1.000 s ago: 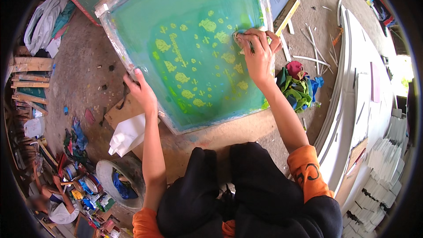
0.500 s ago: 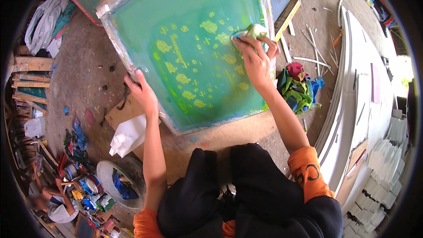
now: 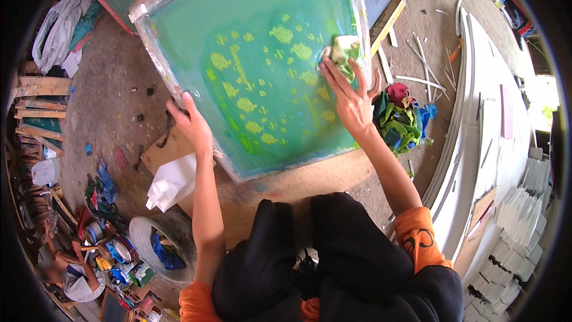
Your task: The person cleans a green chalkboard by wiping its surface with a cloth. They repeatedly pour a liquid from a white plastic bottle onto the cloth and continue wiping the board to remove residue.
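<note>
A silk-screen frame with green mesh and pale yellow fish-like shapes is tilted in front of my knees. My left hand grips its left edge, the thumb on top and the fingers mostly hidden beneath. Near the right side of the mesh, my right hand presses a crumpled white-and-green rag against the surface with its fingers stretched over the cloth. Darker, wet-looking streaks lie around the lower right of the pattern.
A white plastic jug lies left of the frame. Colourful rags are heaped to its right. White boards curve along the right side. A bucket and paint cans stand at lower left, near another person.
My right hand has slid slightly right and down, its fingers straightening over the rag, which shows more now. The left hand keeps its hold on the frame.
</note>
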